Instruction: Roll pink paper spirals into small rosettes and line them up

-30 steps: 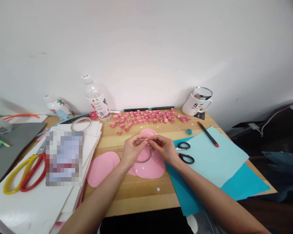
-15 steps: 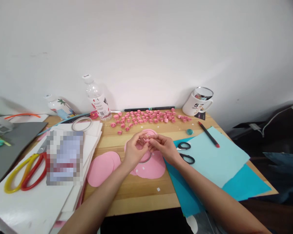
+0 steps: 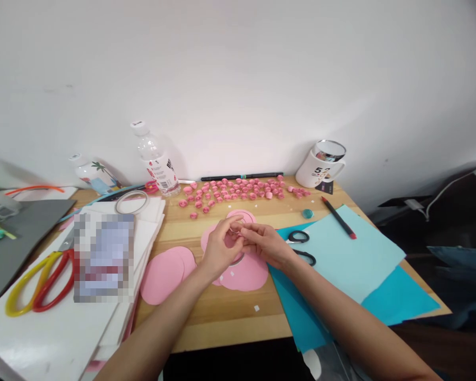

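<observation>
My left hand [image 3: 219,248] and my right hand [image 3: 265,243] meet above a pile of pink paper circles [image 3: 241,270] at the middle of the wooden table [image 3: 230,317]. Both pinch a small pink rolled paper piece [image 3: 235,230] between their fingertips; the piece is mostly hidden. A clear tape ring [image 3: 238,259] lies under the hands, partly covered. Beyond the hands, several small pink paper rolls [image 3: 234,191] are laid out in rows near the wall. More pink circles [image 3: 166,272] lie to the left of my left wrist.
Black-handled scissors [image 3: 301,246] lie on light blue paper sheets [image 3: 353,254] to the right, with a red pen [image 3: 338,218] and a white mug [image 3: 320,166] behind. White foam sheets [image 3: 55,328] at left carry red-and-yellow scissors [image 3: 35,286] and a tape ring [image 3: 132,201]. Two bottles [image 3: 155,161] stand by the wall.
My hands have sunk slightly toward the pink circles and my left fingers have curled closer round the small pink piece. Nothing else has moved.
</observation>
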### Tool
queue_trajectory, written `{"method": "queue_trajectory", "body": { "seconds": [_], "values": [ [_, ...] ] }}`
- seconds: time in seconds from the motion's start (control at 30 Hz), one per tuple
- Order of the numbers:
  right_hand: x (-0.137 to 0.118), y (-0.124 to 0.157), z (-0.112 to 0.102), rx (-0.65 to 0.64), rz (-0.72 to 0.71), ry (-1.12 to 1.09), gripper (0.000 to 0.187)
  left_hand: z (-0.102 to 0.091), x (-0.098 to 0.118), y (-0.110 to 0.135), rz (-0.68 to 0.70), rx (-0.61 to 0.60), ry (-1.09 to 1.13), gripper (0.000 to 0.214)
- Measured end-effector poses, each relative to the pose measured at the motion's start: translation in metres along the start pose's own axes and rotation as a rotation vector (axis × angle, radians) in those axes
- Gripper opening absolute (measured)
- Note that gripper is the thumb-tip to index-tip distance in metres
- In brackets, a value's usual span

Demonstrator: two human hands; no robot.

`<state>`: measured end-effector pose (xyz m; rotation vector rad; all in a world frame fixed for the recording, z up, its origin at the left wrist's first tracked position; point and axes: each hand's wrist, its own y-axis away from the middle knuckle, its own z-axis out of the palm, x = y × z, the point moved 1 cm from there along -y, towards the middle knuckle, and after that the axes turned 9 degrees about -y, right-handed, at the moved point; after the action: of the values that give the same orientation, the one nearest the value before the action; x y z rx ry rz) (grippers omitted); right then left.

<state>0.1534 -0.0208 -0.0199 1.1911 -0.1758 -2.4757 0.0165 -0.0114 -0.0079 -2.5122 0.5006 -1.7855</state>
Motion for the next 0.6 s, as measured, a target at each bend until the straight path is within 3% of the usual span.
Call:
{"method": "queue_trajectory", "body": {
  "seconds": [0.27,0.6],
  "values": [
    [-0.0027,-0.0004,-0.0018,-0.083,0.097,-0.126,0.027,-0.0008,0.0033,-0.0004,0.0,0.011,0.042,0.044],
    [-0.0006,-0.0015,-0.0034,-0.12,0.111,-0.124,0.031,-0.0015,-0.0003,-0.0002,0.103,0.009,-0.166,0.043]
  ]
}}
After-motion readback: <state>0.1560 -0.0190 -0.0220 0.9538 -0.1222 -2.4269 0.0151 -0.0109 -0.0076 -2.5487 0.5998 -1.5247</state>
